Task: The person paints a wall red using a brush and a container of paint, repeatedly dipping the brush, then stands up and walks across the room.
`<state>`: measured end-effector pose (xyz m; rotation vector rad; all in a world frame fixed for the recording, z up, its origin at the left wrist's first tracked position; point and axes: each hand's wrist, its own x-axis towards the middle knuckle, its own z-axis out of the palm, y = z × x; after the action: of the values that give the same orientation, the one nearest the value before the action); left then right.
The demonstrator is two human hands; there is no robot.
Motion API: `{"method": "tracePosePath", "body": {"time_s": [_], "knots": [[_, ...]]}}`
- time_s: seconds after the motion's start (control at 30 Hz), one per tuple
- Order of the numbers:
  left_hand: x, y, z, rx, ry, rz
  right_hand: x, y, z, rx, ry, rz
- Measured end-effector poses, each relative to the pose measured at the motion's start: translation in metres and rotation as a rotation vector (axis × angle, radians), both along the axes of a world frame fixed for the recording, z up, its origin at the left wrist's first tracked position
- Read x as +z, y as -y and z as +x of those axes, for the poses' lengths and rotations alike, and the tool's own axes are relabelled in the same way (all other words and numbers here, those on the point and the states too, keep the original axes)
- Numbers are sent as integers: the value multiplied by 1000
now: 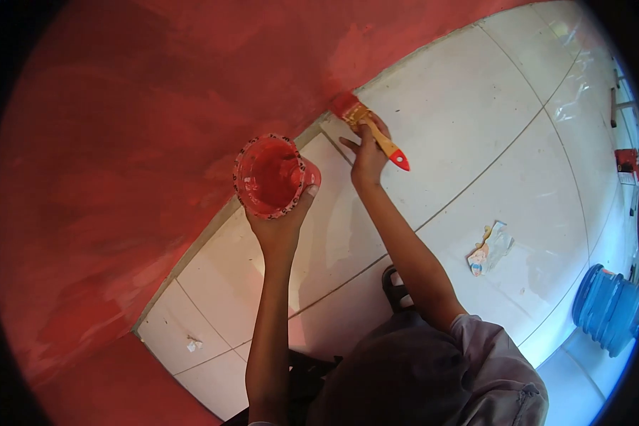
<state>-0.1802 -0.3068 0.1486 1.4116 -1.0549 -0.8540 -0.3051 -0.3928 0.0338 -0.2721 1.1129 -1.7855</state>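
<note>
My left hand (pixel 280 231) is wrapped round a cup of red paint (pixel 268 177), its rim edged with a dark speckled pattern and its inside coated red. In my right hand (pixel 368 153) is a paintbrush (pixel 382 138) with a wooden handle and a red tip with a hole in it. The brush's red-coated bristles are right at the foot of the red wall (pixel 192 85), where it meets the tiled floor. Part of the fingers of my right hand is hidden behind the handle.
White floor tiles (pixel 468 177) stretch to the right of the wall. A crumpled wrapper (pixel 488 248) lies on them, and a small white scrap (pixel 194 343) is at the lower left. A blue water jug (pixel 607 309) stands at the right, below a red box (pixel 627 162).
</note>
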Motion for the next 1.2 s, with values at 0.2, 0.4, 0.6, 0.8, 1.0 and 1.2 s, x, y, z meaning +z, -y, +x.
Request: {"method": "tracePosePath", "body": {"time_s": [0.2, 0.4, 0.6, 0.8, 1.0, 1.2], "knots": [[1, 1, 2, -82, -22, 67, 34, 19, 16, -4, 18, -37], [-7, -1, 5, -47, 30, 57, 100, 6, -3, -11, 28, -258], [-5, -2, 1, -31, -15, 24, -4, 18, -15, 7, -105, 0], [-10, -2, 7, -64, 35, 28, 86, 21, -7, 29, 45, -219], [-8, -3, 2, -26, -7, 33, 52, 43, -57, -69, -68, 18], [-2, -2, -1, -22, 27, 36, 130, 73, -62, -43, -57, -371]]}}
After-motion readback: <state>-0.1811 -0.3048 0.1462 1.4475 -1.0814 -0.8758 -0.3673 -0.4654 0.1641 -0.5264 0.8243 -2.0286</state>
